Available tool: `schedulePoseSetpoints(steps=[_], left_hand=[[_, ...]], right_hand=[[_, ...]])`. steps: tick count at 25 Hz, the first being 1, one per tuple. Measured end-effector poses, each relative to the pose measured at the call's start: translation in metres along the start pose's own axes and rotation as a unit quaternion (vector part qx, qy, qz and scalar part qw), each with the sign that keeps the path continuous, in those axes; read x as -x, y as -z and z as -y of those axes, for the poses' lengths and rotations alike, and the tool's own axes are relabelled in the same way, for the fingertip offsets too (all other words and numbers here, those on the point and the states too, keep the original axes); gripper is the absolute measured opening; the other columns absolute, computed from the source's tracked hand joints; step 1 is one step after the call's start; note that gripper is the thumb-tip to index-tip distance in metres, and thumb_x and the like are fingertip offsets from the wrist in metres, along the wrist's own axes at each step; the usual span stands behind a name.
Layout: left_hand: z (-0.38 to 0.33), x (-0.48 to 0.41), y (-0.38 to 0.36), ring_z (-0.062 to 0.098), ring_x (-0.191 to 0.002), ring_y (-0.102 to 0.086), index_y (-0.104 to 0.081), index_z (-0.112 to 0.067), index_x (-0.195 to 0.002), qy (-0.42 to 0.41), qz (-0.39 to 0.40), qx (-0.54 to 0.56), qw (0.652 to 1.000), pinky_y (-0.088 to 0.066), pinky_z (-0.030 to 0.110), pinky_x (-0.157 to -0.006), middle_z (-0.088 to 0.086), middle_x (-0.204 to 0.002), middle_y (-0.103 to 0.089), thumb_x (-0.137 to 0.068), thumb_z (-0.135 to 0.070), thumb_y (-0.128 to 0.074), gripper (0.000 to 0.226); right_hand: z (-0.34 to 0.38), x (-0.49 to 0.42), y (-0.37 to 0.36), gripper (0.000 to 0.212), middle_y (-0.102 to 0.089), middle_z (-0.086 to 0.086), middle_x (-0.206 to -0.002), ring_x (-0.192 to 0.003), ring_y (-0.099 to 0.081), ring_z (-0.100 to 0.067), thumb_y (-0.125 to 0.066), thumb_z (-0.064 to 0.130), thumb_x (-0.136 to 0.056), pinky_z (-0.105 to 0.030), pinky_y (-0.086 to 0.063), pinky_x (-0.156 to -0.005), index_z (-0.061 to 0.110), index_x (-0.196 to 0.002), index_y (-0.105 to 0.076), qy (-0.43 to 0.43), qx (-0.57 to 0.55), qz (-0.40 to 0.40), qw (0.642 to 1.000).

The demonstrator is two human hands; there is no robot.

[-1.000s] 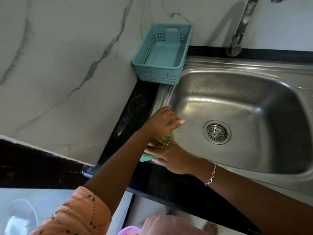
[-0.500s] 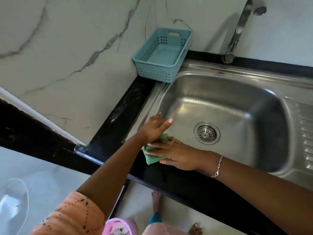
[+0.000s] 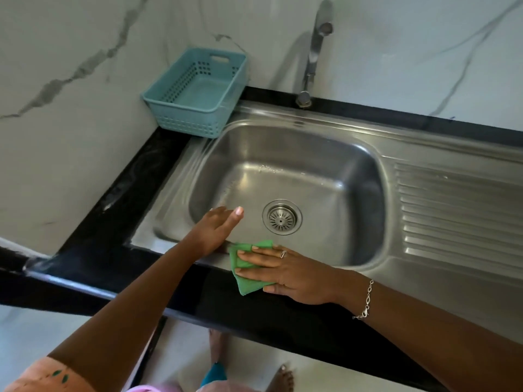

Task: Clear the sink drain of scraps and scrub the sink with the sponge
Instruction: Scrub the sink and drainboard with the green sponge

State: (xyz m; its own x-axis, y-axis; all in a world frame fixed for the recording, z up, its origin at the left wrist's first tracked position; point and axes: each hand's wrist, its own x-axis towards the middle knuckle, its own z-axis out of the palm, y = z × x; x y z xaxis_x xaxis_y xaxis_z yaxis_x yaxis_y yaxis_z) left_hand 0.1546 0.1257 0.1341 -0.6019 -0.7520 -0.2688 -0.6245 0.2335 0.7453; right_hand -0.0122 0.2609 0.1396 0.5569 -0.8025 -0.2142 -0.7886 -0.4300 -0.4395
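Head view, looking down on a steel sink (image 3: pixel 353 131) set in a black table (image 3: pixel 121 199) against a marbled wall.

The green sponge (image 3: pixel 247 274) lies on the sink's near rim, at the table's front edge, a little left of the drain strainer (image 3: pixel 282 217) and nearer the person than it. The right hand (image 3: pixel 285 271) lies flat on top of the sponge, fingers straight and together, pointing left and pressing it down. The sponge's left edge and its near corner stick out past the fingertips. The thumb lies along the sponge's near side; whether it tucks under cannot be told. A ring (image 3: pixel 283 253) shows on one finger and a bracelet (image 3: pixel 366 299) on the wrist.

The left hand (image 3: pixel 215 230) is spread and holds nothing. It reaches over the near rim toward the basin's near left corner, fingers straight. Its heel is just beside the sponge's far left corner. Whether it touches the steel is unclear.

The strainer sits in the basin floor with no scraps visible on it. Small droplets speckle the basin's far wall.

A blue basket (image 3: pixel 195 120) stands at the sink's far left corner. The faucet (image 3: pixel 312 52) rises behind the far rim. The ribbed drainboard (image 3: pixel 458 216) is on the right.
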Motion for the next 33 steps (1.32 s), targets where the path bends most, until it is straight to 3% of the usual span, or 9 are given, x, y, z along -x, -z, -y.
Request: schedulePoseSetpoints(steps=[2, 4, 7, 9, 12, 16, 21, 27, 33], left_hand=[[-0.015, -0.001, -0.008, 0.025, -0.118, -0.051, -0.061, -0.008, -0.113, -0.029, 0.003, 0.010, 1.000, -0.035, 0.034, -0.103, 0.015, -0.122, -0.059, -0.054, -0.095, -0.009, 0.117], [-0.033, 0.000, -0.023, 0.026, -0.109, -0.055, -0.062, -0.002, -0.107, -0.066, 0.014, 0.005, 0.998, -0.039, 0.034, -0.096, 0.017, -0.114, -0.062, -0.065, -0.087, -0.016, 0.105], [-0.054, 0.001, -0.054, 0.024, -0.104, -0.057, -0.062, -0.004, -0.102, -0.099, 0.053, -0.002, 0.994, -0.041, 0.035, -0.093, 0.013, -0.110, -0.064, -0.077, -0.076, -0.019, 0.087], [-0.060, -0.001, -0.072, 0.017, -0.091, -0.054, -0.055, -0.013, -0.087, -0.112, 0.056, 0.004, 0.992, -0.041, 0.027, -0.083, 0.005, -0.095, -0.059, -0.074, -0.073, -0.016, 0.073], [-0.068, -0.003, -0.087, 0.011, -0.085, -0.045, -0.043, -0.022, -0.086, -0.127, 0.046, 0.005, 0.991, -0.034, 0.015, -0.070, -0.002, -0.089, -0.047, -0.079, -0.075, -0.020, 0.058], [-0.077, -0.002, -0.101, 0.012, -0.084, -0.045, -0.043, -0.023, -0.085, -0.135, 0.047, -0.018, 0.990, -0.035, 0.026, -0.078, -0.001, -0.088, -0.048, -0.072, -0.073, -0.012, 0.060], [-0.075, 0.002, -0.104, 0.031, -0.079, -0.058, -0.057, 0.002, -0.084, -0.162, -0.009, -0.038, 0.986, -0.045, 0.035, -0.073, 0.021, -0.081, -0.062, -0.077, -0.068, -0.013, 0.083], [-0.078, 0.002, -0.107, 0.022, -0.074, -0.058, -0.056, -0.007, -0.080, -0.163, 0.005, -0.097, 0.982, -0.046, 0.033, -0.071, 0.010, -0.076, -0.062, -0.074, -0.071, -0.012, 0.078], [-0.077, 0.001, -0.107, 0.018, -0.085, -0.061, -0.062, -0.010, -0.097, -0.159, 0.030, -0.139, 0.977, -0.049, 0.033, -0.082, 0.007, -0.092, -0.067, -0.081, -0.073, -0.020, 0.077]], right_hand=[[-0.006, 0.021, -0.004, 0.053, 0.003, 0.015, -0.152, -0.144, 0.002, -0.013, -0.034, 0.034, -0.096, -0.032, 0.001, -0.116, 0.031, -0.145, -0.014, -0.016, 0.002, -0.001, 1.000], [-0.011, 0.042, -0.007, 0.056, 0.006, 0.018, -0.152, -0.144, 0.004, -0.012, -0.024, 0.042, -0.092, -0.034, 0.002, -0.116, 0.034, -0.144, -0.008, -0.032, 0.007, -0.002, 0.999], [-0.017, 0.077, -0.008, 0.055, 0.011, 0.023, -0.149, -0.142, 0.011, -0.005, -0.019, 0.045, -0.088, -0.030, 0.010, -0.113, 0.040, -0.140, 0.001, -0.067, 0.001, 0.008, 0.998], [-0.023, 0.104, -0.008, 0.053, 0.014, 0.026, -0.147, -0.139, 0.017, 0.001, -0.018, 0.047, -0.088, -0.028, 0.014, -0.112, 0.046, -0.137, 0.003, -0.095, -0.006, 0.017, 0.995], [-0.030, 0.139, -0.011, 0.051, 0.014, 0.028, -0.148, -0.137, 0.022, 0.006, -0.012, 0.059, -0.087, -0.027, 0.018, -0.112, 0.052, -0.134, 0.006, -0.122, -0.017, 0.022, 0.992], [-0.037, 0.165, -0.015, 0.055, 0.009, 0.025, -0.150, -0.139, 0.020, 0.003, -0.004, 0.061, -0.083, -0.022, 0.021, -0.111, 0.049, -0.137, 0.002, -0.138, -0.023, 0.011, 0.990], [-0.043, 0.192, -0.017, 0.051, 0.005, 0.025, -0.151, -0.138, 0.018, 0.005, -0.002, 0.064, -0.084, -0.015, 0.024, -0.109, 0.057, -0.134, 0.005, -0.151, -0.023, -0.001, 0.988], [-0.047, 0.226, -0.020, 0.045, 0.002, 0.024, -0.152, -0.139, 0.017, 0.005, -0.002, 0.064, -0.084, -0.024, 0.016, -0.114, 0.068, -0.126, 0.013, -0.181, -0.027, -0.005, 0.983], [-0.053, 0.262, -0.021, 0.044, -0.003, 0.022, -0.153, -0.141, 0.012, 0.003, -0.005, 0.063, -0.088, -0.030, 0.012, -0.116, 0.066, -0.130, 0.007, -0.218, -0.036, -0.019, 0.975]])
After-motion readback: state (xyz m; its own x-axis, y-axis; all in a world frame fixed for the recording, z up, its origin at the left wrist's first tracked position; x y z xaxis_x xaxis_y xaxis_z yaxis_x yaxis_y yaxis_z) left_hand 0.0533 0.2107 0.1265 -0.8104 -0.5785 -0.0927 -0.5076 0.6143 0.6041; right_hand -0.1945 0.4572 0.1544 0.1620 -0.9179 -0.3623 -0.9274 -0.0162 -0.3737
